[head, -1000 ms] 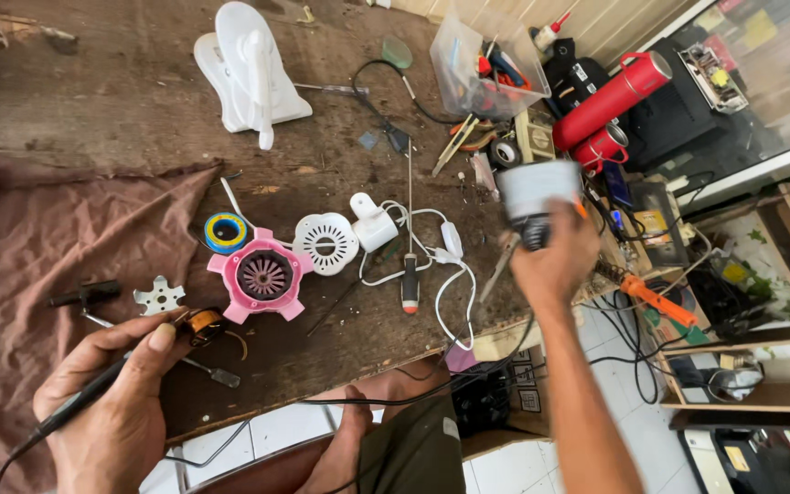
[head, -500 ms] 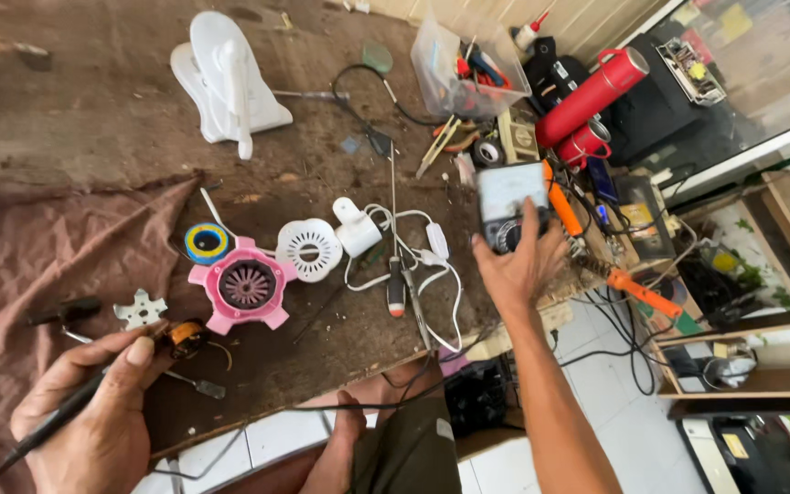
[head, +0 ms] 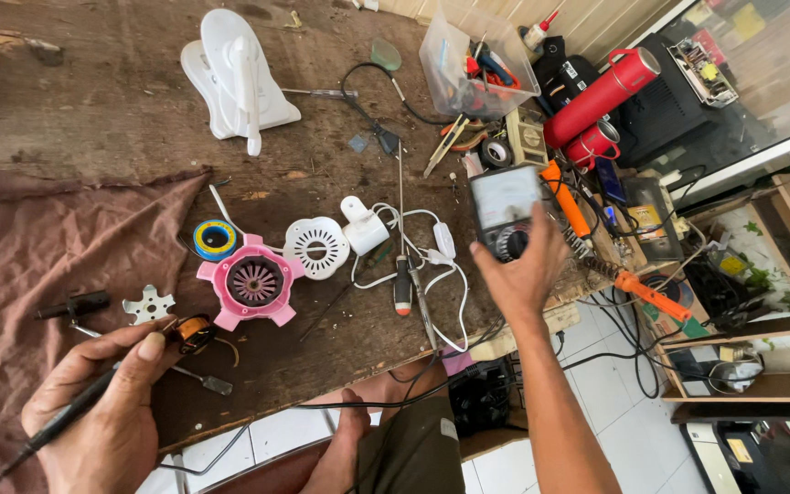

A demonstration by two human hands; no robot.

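Note:
My left hand (head: 102, 412) grips a black test probe (head: 70, 413) like a pen, its tip at a small copper-wound coil (head: 192, 332) on the wooden workbench (head: 93, 110). My right hand (head: 518, 274) reaches to a grey analog multimeter (head: 505, 212) lying on the bench's right side, fingers on its round black dial. A pink fan motor housing (head: 253, 282) sits between the hands, with a white round grille part (head: 316, 245) beside it.
A brown cloth (head: 38, 265) covers the bench's left. A white fan base (head: 238, 78), a yellow-blue tape roll (head: 216, 239), a white plug with cable (head: 365, 226), a screwdriver (head: 402, 284), a clear plastic tool box (head: 477, 59), red cylinders (head: 601, 96) and an orange soldering iron (head: 656, 295) lie around.
My right hand has lowered the multimeter from the air onto the bench and now rests on its dial. My left hand stays at the coil with the probe.

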